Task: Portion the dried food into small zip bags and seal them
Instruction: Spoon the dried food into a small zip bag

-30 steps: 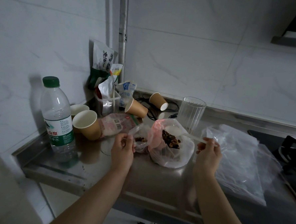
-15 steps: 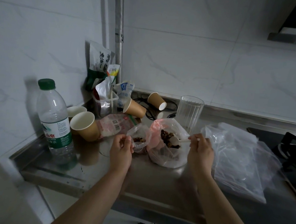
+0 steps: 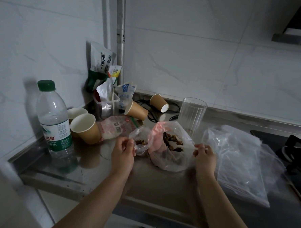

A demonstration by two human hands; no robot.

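Thin, clear plastic is what both hands are dealing with: the small zip bag (image 3: 139, 141) sits on the counter (image 3: 159, 185) just left of the large food bag (image 3: 168, 150), touching it, with a little dark dried food (image 3: 172, 141) already showing at its bottom. The left hand (image 3: 123, 152) pinches the small bag's near rim, holding its mouth open. The right hand (image 3: 204, 156) grips the handle of a pale plastic spoon (image 3: 188, 148), whose bowl end reaches into the dark pieces in the large bag. The film looks limp and slippery, so the small bag will likely collapse if its rim is let go; the best hold is at the stiffer zip strip along the mouth, one side pinched and the other left to gape. The food looks light, lumpy and dry, apt to roll off a shallow spoon, so a short, low carry between the two bags seems wise. To the right lies a heap of clear plastic bags (image 3: 240, 163). Far behind stands a ribbed clear tumbler (image 3: 192, 114); left are paper cups (image 3: 85, 127), some tipped over, a water bottle (image 3: 55, 118) and snack packets (image 3: 101, 61) against the wall.
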